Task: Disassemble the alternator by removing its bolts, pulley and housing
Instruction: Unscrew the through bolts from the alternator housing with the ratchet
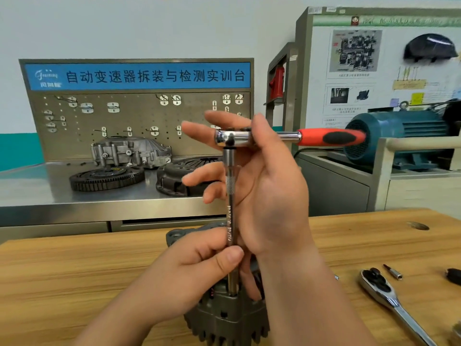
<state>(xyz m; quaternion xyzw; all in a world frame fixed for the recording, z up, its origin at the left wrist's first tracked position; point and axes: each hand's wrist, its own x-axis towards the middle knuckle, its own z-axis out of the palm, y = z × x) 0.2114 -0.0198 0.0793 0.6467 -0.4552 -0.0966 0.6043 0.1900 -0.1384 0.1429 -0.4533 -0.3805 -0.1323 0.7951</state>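
The grey alternator [224, 318] stands on the wooden table [74, 275] at the bottom centre, partly hidden by my hands. A long chrome extension bar [230, 216] rises upright from its top. My left hand [184, 273] pinches the lower part of the bar between thumb and fingers. A ratchet [329, 137] with a red and black handle sits on the bar's top, its handle pointing right. My right hand [269, 196] holds the ratchet head, thumb laid over its neck and the other fingers spread out behind it. The socket and bolt are hidden.
A second chrome ratchet [381, 293] and a small bit [393, 272] lie on the table at the right. Behind stands a steel bench [30, 193] with a flywheel [104, 177], clutch cover [174, 178] and gearbox housing [129, 151]. A blue motor [399, 131] sits at the right.
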